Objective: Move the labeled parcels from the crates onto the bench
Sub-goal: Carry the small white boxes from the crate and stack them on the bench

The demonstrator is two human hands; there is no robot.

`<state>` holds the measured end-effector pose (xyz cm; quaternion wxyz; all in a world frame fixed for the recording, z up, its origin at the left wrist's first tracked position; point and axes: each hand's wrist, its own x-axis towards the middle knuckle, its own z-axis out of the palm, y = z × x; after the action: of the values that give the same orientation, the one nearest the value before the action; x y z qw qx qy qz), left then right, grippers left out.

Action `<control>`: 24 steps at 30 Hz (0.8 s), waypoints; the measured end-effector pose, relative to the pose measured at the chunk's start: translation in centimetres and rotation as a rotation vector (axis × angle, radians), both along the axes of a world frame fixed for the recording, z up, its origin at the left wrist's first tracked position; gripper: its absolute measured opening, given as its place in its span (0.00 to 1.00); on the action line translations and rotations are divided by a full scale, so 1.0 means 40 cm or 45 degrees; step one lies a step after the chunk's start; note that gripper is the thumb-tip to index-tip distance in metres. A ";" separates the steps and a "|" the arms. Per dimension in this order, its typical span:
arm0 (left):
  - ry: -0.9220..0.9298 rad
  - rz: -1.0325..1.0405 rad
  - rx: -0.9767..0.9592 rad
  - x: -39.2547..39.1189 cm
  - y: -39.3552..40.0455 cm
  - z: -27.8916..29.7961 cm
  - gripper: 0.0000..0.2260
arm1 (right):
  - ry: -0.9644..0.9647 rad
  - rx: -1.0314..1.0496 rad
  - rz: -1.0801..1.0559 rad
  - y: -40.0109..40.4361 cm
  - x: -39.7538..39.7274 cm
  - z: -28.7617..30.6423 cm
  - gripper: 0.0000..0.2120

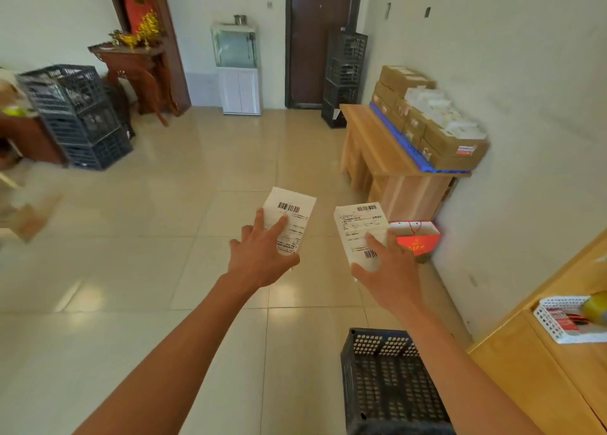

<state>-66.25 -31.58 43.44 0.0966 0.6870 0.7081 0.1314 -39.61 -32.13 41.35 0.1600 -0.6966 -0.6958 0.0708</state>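
Two flat white parcels with barcode labels, frame centre: one [290, 219] gripped in my left hand [262, 257], other [359, 234] in my right hand [391, 270]. Labels face up, readable. Light wooden bench [371, 148], right of centre, already carries brown cartons [440, 142]. Dark plastic crate [391, 382] at lower frame.

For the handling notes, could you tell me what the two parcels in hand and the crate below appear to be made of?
Left parcel and right parcel: white, matte paper labels with printed barcodes cover the visible faces; the material beneath is hidden. Crate: dark, apparently rigid moulded plastic, judging by its perforated grid walls.
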 end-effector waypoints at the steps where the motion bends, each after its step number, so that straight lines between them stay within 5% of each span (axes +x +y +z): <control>1: 0.005 0.009 0.002 -0.012 0.011 0.002 0.40 | 0.004 0.007 0.016 0.017 -0.011 0.005 0.40; 24: -0.022 0.101 0.007 0.016 0.638 0.010 0.40 | 0.061 0.043 0.095 0.687 -0.005 0.023 0.34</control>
<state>-65.63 -6.07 43.83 0.0954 0.6576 0.7335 0.1431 -39.81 -4.65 42.28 0.1856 -0.6656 -0.7182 0.0816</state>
